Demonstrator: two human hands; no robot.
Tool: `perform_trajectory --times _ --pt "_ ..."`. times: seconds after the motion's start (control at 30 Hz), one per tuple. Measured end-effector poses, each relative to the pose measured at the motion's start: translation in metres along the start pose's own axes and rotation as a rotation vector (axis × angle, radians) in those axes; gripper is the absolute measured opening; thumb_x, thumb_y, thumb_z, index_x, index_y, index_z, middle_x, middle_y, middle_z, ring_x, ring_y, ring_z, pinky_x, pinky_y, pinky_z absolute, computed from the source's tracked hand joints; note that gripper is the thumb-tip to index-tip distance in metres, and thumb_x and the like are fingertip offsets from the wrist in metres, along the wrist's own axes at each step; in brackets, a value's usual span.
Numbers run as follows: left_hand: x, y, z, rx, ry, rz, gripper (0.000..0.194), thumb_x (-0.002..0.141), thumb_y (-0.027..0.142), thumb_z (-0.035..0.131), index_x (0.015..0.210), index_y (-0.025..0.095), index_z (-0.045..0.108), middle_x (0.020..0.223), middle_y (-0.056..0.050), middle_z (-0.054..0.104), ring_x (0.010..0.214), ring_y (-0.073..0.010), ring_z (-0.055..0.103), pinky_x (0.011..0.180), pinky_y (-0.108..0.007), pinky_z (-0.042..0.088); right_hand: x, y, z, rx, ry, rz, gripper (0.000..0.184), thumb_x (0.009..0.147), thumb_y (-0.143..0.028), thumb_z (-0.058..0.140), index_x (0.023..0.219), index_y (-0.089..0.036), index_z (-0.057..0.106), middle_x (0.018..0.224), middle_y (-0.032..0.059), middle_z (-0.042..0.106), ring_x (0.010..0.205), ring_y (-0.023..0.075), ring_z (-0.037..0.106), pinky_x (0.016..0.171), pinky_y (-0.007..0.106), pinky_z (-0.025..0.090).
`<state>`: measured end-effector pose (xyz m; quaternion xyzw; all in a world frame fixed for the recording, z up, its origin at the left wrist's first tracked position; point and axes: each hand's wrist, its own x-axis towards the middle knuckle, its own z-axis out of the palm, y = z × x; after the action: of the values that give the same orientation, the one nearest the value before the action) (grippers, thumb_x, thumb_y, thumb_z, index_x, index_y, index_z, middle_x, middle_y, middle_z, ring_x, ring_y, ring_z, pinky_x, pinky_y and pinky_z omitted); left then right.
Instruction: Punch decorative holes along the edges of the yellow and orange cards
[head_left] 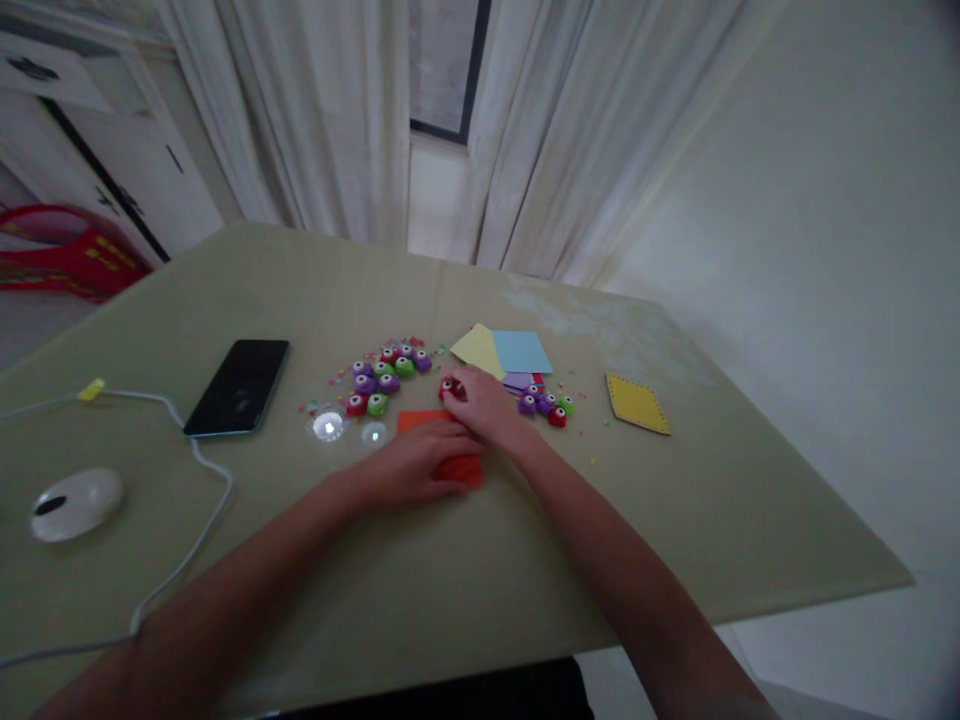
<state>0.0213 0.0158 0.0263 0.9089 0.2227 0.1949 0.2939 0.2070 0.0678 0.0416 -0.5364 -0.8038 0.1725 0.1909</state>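
Fingers of my left hand (409, 465) lie flat and spread on the orange sheet (450, 450), apparently pinning it to the tabletop (712, 500); my right hand (480, 403), just beyond the sheet, curls closed around a small red punch (447, 386) at the sheet's far edge. Further punches (386, 375) cluster behind the sheet, coloured papers (510, 352) behind-right, a phone (238, 386) well left. No readable writing or brand shows

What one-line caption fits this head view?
Left hand presses orange paper while right hand holds a red punch.
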Motion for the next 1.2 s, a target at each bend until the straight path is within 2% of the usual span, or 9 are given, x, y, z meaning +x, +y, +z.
perform_trajectory --times 0.1,0.17,0.3,0.43,0.53,0.67,0.87,1.2 --pt "-0.002 -0.006 -0.002 0.162 0.06 -0.092 0.052 0.098 0.045 0.075 0.146 0.025 0.067 0.155 -0.013 0.063 0.144 -0.034 0.057 0.121 -0.054 0.044 -0.037 0.027 -0.014 -0.025 0.078 0.077 0.019 0.099 -0.019 0.065 0.115 -0.018 0.074 0.113 0.0108 0.076 0.099 0.0232 0.068 0.092 0.034 0.049" --pt "-0.005 -0.011 0.001 0.263 0.091 -0.172 0.06 0.1 0.054 0.069 0.15 0.023 0.064 0.161 -0.016 0.057 0.147 -0.0381 0.054 0.121 -0.059 0.042 -0.061 0.04 -0.017 0.027 0.123 0.064 0.021 0.1 -0.022 0.065 0.12 -0.019 0.073 0.119 0.012 0.076 0.107 0.0251 0.068 0.098 0.037 0.05" --pt "-0.007 -0.019 0.008 0.343 0.114 -0.234 0.069 0.102 0.061 0.063 0.158 0.022 0.057 0.167 -0.015 0.051 0.15 -0.0382 0.049 0.125 -0.06 0.038 -0.087 0.047 -0.016 0.133 0.156 0.019 0.02 0.1 -0.023 0.066 0.118 -0.019 0.074 0.119 0.0116 0.076 0.11 0.0254 0.069 0.1 0.038 0.051" --pt "-0.007 -0.022 0.009 0.351 0.1 -0.265 0.066 0.104 0.061 0.058 0.158 0.022 0.058 0.168 -0.014 0.051 0.151 -0.0358 0.05 0.126 -0.056 0.037 -0.089 0.04 -0.016 0.231 0.057 -0.012 0.019 0.097 -0.021 0.068 0.115 -0.019 0.074 0.11 0.0091 0.075 0.097 0.022 0.069 0.089 0.034 0.053" --pt "-0.006 -0.021 0.007 0.33 0.098 -0.277 0.064 0.104 0.059 0.059 0.156 0.023 0.06 0.167 -0.012 0.053 0.151 -0.0342 0.051 0.126 -0.053 0.039 -0.089 0.037 -0.018 0.352 0.003 0.019 0.017 0.095 -0.02 0.069 0.111 -0.02 0.073 0.102 0.0061 0.073 0.084 0.0185 0.067 0.079 0.03 0.054" --pt "-0.006 -0.02 0.006 0.334 0.086 -0.297 0.063 0.105 0.058 0.059 0.157 0.024 0.058 0.168 -0.011 0.052 0.153 -0.0328 0.05 0.128 -0.052 0.038 -0.093 0.038 -0.019 0.442 -0.031 0.059 0.016 0.095 -0.022 0.069 0.109 -0.021 0.073 0.099 0.0049 0.073 0.08 0.018 0.067 0.075 0.03 0.054" --pt "-0.006 -0.02 0.01 0.354 0.094 -0.302 0.054 0.108 0.051 0.054 0.155 0.025 0.061 0.167 -0.009 0.053 0.154 -0.0305 0.05 0.128 -0.051 0.038 -0.093 0.038 -0.018 0.471 -0.022 0.09 0.014 0.095 -0.024 0.07 0.109 -0.022 0.073 0.096 0.0047 0.075 0.078 0.0185 0.068 0.073 0.031 0.055" --pt "-0.005 -0.02 0.011 0.357 0.098 -0.303 0.053 0.109 0.047 0.052 0.156 0.022 0.059 0.167 -0.009 0.053 0.153 -0.0297 0.051 0.126 -0.051 0.04 -0.091 0.035 -0.009 0.487 0.07 0.181 0.017 0.095 -0.028 0.072 0.111 -0.022 0.071 0.102 0.0066 0.076 0.083 0.0198 0.073 0.074 0.031 0.059"
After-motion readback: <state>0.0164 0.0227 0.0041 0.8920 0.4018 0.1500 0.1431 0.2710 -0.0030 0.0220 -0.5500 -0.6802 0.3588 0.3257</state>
